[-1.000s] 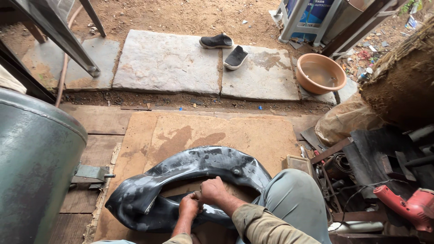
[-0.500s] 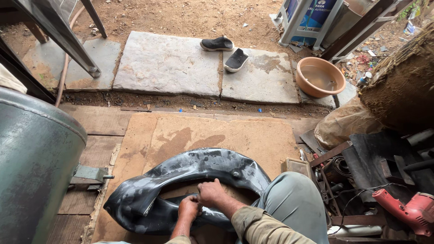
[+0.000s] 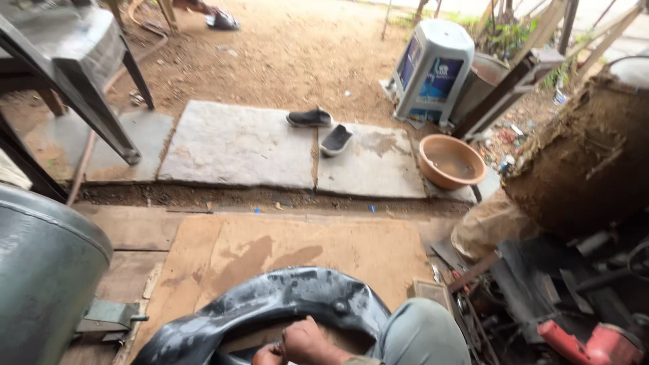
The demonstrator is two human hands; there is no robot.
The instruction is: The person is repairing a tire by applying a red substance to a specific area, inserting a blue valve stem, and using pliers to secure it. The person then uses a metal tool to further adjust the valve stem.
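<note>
While the right hand (image 3: 305, 340) curled closed on the black inner tube (image 3: 284, 304), the left hand (image 3: 268, 354) pinched it just beside those fingers.

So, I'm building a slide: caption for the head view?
Both hands, right hand and left hand, press a black inner tube on a plywood sheet.

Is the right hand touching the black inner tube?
Touching. The head view shows the right hand pressed on the inner edge of the black inner tube, with no gap between them.
</note>
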